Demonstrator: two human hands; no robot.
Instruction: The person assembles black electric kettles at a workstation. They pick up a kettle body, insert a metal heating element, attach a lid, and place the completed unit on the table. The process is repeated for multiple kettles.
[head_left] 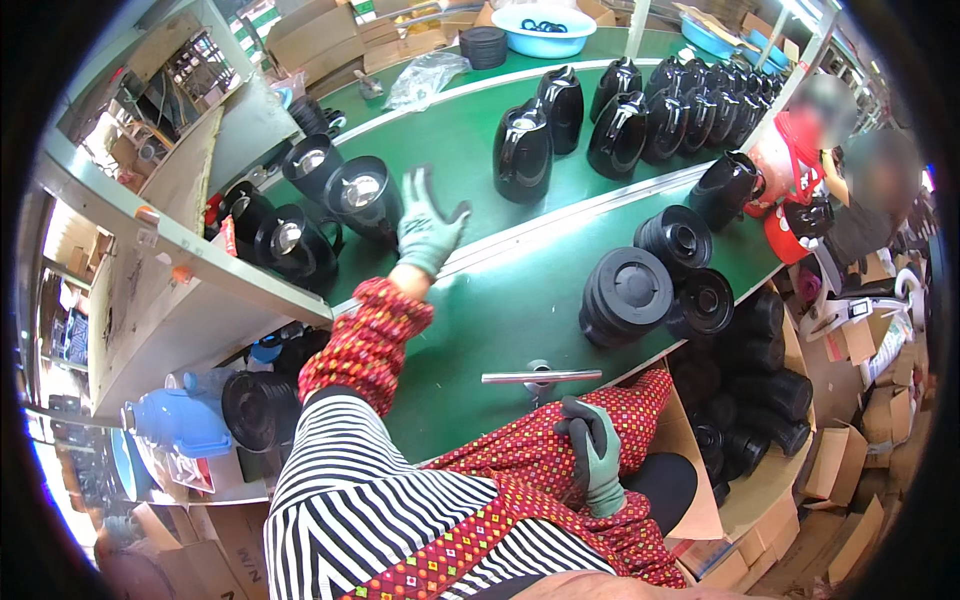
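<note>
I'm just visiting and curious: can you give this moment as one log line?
left hand: gloved, open, reaching toward black jug body on green belt | right hand: gloved, resting at lap, holding nothing visible

On the belt, jugs stand toward its far right end, with two more at mid-belt. Open-topped bodies lie along the belt's left edge, the left hand just beside them. Lids sit stacked at the counter's right edge, above a box of bases.
</note>
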